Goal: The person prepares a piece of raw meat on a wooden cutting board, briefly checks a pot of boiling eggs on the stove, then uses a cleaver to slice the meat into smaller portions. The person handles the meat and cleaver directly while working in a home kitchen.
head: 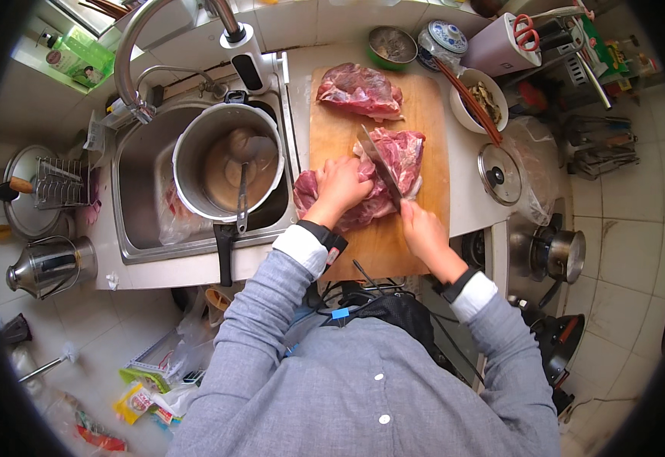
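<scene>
A wooden cutting board (pixel 366 257) lies before me with two slabs of raw red meat on it. My left hand (pixel 342 184) grips the nearer slab of meat (pixel 405 149) on its left part, fingers curled over it. In my right hand (pixel 422 229) is the handle of a kitchen knife (pixel 382 164). Its long blade slants across that slab, just right of my left hand, tip pointing away from me. Whether the blade's edge has gone into the meat cannot be made out. The other slab (pixel 360 92) rests at the board's far end, apart from both hands.
Left of the board, a metal pot (pixel 181 171) with liquid and a ladle (pixel 242 197) sits over the steel sink (pixel 138 171), under a faucet (pixel 129 63). To the right are a white bowl (pixel 458 108) with chopsticks across it, a glass lid (pixel 499 191) and a knife block (pixel 492 48).
</scene>
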A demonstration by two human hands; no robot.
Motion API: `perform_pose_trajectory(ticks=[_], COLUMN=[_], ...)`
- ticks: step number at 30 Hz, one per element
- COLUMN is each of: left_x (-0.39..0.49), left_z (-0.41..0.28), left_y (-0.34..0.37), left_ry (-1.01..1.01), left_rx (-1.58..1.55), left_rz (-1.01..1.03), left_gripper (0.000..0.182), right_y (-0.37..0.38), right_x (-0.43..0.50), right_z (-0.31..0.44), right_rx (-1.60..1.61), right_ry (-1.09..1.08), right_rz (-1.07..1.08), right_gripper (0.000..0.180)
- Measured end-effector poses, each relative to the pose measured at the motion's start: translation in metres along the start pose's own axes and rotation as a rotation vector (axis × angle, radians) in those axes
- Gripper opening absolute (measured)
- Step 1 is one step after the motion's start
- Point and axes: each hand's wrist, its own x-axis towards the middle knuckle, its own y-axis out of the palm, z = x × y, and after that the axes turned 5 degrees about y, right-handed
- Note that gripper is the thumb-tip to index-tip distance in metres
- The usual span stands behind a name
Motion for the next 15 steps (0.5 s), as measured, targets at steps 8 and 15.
perform_pose_trajectory(ticks=[8, 15], left_x=[-0.007, -0.010], left_z=[0.003, 0.000], left_y=[0.001, 0.002], left_ry=[-0.008, 0.006], left_rx=[0.012, -0.006], left_rz=[-0.072, -0.075], left_gripper=[0.038, 0.042], right_y=[0.007, 0.001], right_x=[0.045, 0.037], right_z=[0.051, 0.031], right_rx=[-0.066, -0.029], right_ry=[-0.051, -0.032], right_rz=[0.033, 0.010], right_gripper=[0.048, 0.049])
